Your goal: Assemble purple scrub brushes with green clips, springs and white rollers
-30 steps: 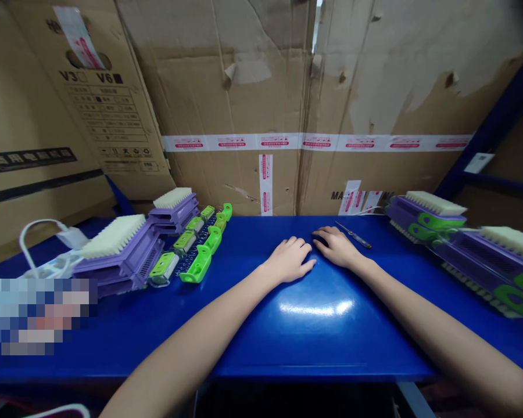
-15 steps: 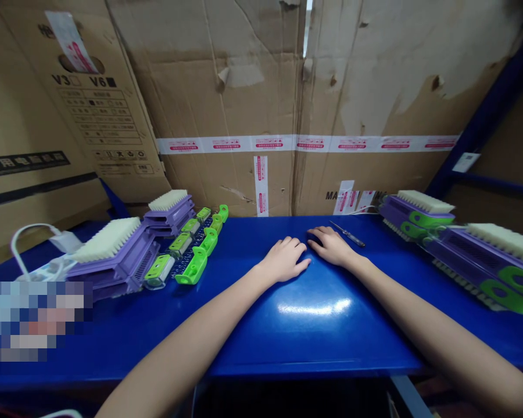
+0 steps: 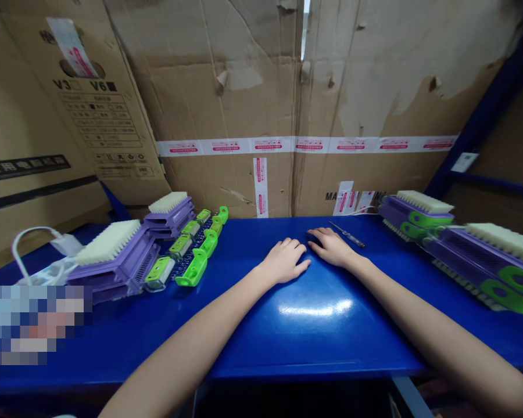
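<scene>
My left hand [image 3: 284,260] lies palm down on the blue table [image 3: 244,342], fingers stretched out and thumb apart, holding nothing. Close by on the right, my right hand [image 3: 329,246] also lies flat with its fingers out and nothing in it. Just beyond the right hand is a thin screwdriver [image 3: 347,234] with a see-through handle, not touched. Left of the left hand stand bright green plastic parts [image 3: 193,268] in a row. Beside them runs a row of metal-and-green blocks [image 3: 159,271], with dark small pieces between the rows.
Purple parts topped with cream bristle pads [image 3: 108,242] are stacked at the left, near a white plug and cable [image 3: 65,244]. More purple-and-green brush assemblies [image 3: 483,255] sit at the right. A cardboard wall [image 3: 226,104] closes off the back. A blurred-out patch covers the lower left.
</scene>
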A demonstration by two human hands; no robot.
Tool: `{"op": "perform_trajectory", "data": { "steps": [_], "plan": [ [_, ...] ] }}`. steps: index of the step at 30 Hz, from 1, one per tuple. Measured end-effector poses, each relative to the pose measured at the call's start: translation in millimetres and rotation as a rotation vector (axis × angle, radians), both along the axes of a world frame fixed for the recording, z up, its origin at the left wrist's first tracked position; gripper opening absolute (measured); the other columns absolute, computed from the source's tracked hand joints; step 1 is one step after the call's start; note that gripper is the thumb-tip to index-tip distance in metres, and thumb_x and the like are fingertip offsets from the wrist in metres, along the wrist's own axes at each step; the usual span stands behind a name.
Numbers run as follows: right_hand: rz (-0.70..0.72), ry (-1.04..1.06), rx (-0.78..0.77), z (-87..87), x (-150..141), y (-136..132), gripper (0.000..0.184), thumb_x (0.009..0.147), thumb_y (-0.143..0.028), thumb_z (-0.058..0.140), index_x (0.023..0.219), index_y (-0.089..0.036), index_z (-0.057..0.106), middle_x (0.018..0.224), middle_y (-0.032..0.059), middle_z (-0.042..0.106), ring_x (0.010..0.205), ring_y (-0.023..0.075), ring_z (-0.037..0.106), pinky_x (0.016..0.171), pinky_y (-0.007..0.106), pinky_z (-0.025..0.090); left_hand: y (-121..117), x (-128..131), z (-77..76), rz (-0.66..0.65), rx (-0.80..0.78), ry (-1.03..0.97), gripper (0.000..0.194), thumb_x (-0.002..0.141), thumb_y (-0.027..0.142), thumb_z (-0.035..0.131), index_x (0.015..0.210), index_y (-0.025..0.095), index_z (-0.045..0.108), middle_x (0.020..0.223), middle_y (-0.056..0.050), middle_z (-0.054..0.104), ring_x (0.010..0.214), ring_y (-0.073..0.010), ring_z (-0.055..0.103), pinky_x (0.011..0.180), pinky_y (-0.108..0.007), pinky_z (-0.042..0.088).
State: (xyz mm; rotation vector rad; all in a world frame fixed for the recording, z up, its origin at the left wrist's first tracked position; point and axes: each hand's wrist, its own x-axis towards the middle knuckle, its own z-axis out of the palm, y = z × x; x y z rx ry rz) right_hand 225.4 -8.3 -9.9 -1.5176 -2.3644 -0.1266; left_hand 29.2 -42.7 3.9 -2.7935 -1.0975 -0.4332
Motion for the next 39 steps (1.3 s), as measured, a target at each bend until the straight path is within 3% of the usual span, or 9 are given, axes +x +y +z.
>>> {"op": "perform_trajectory", "data": {
  "steps": [5, 9, 14, 17, 22, 26, 31, 39],
  "plan": [
    [0.011, 0.003, -0.013, 0.6, 0.7, -0.5, 0.042, 0.091, -0.030, 0.043, 0.127, -0.010, 0.051, 0.123, 0.0169, 0.056, 0.113, 0.0269, 0.051, 0.097, 0.039, 0.039, 1.4, -2.1, 2.8, -0.016, 0.029, 0.048, 0.037, 0.090, 0.045, 0.040, 0.109, 0.018, 0.056, 0.107, -0.009, 0.059, 0.101, -0.0233, 0.053, 0.089, -0.037, 0.043],
    [0.023, 0.009, -0.022, 2.1, 0.2, -1.0, 0.042, 0.091, -0.030, 0.043, 0.127, -0.011, 0.051, 0.123, 0.0164, 0.057, 0.115, 0.0268, 0.050, 0.097, 0.039, 0.038, 11.4, -11.7, 15.7, 0.017, 0.085, 0.069, 0.036, 0.088, 0.043, 0.044, 0.109, 0.017, 0.057, 0.108, -0.011, 0.060, 0.103, -0.0251, 0.053, 0.089, -0.039, 0.043],
    [0.011, 0.006, -0.040, 4.4, -0.1, -2.7, 0.043, 0.091, -0.031, 0.043, 0.128, -0.011, 0.049, 0.124, 0.0166, 0.056, 0.117, 0.0275, 0.049, 0.098, 0.040, 0.038, 39.6, -34.4, 45.3, 0.256, 0.081, -0.051, 0.037, 0.089, 0.041, 0.043, 0.111, 0.016, 0.057, 0.113, -0.011, 0.060, 0.108, -0.0235, 0.053, 0.092, -0.035, 0.041],
    [0.005, 0.005, -0.049, 5.2, 0.1, -3.5, 0.044, 0.091, -0.032, 0.043, 0.129, -0.010, 0.049, 0.125, 0.0165, 0.055, 0.117, 0.0279, 0.048, 0.099, 0.040, 0.037, 58.9, -57.7, 65.2, 0.443, 0.122, -0.016, 0.040, 0.088, 0.043, 0.041, 0.113, 0.015, 0.056, 0.113, -0.013, 0.060, 0.108, -0.0270, 0.052, 0.090, -0.039, 0.042],
    [0.012, 0.014, -0.057, 6.2, 0.1, -3.9, 0.045, 0.091, -0.031, 0.042, 0.129, -0.009, 0.048, 0.126, 0.0171, 0.054, 0.119, 0.0280, 0.047, 0.099, 0.041, 0.037, 80.5, -118.1, 94.1, 0.765, 0.152, 0.040, 0.047, 0.086, 0.045, 0.038, 0.117, 0.014, 0.055, 0.118, -0.018, 0.056, 0.113, -0.0335, 0.047, 0.089, -0.044, 0.041],
    [0.007, 0.008, -0.068, 8.1, -0.8, -5.3, 0.045, 0.091, -0.031, 0.042, 0.130, -0.010, 0.048, 0.127, 0.0167, 0.054, 0.119, 0.0277, 0.047, 0.100, 0.041, 0.037, 82.9, -167.9, 112.2, 1.010, 0.143, 0.042, 0.054, 0.083, 0.046, 0.041, 0.121, 0.010, 0.051, 0.124, -0.024, 0.050, 0.119, -0.0387, 0.041, 0.091, -0.048, 0.038],
    [-0.004, 0.004, -0.061, 9.3, -2.1, -7.7, 0.044, 0.091, -0.031, 0.042, 0.130, -0.010, 0.048, 0.126, 0.0164, 0.055, 0.119, 0.0275, 0.047, 0.100, 0.039, 0.037, 80.8, -204.8, 126.1, 1.204, 0.078, 0.000, 0.069, 0.081, 0.051, 0.042, 0.127, -0.001, 0.040, 0.132, -0.031, 0.038, 0.123, -0.0426, 0.036, 0.094, -0.051, 0.036],
    [-0.004, 0.003, -0.062, 8.1, -2.0, -8.3, 0.045, 0.092, -0.031, 0.042, 0.131, -0.008, 0.047, 0.128, 0.0170, 0.054, 0.120, 0.0274, 0.047, 0.101, 0.039, 0.037, 85.7, -230.8, 127.9, 1.362, -0.184, -0.105, 0.097, 0.064, 0.065, 0.059, 0.133, 0.005, 0.028, 0.136, -0.028, 0.040, 0.123, -0.0402, 0.043, 0.094, -0.046, 0.039]
  ]
}}
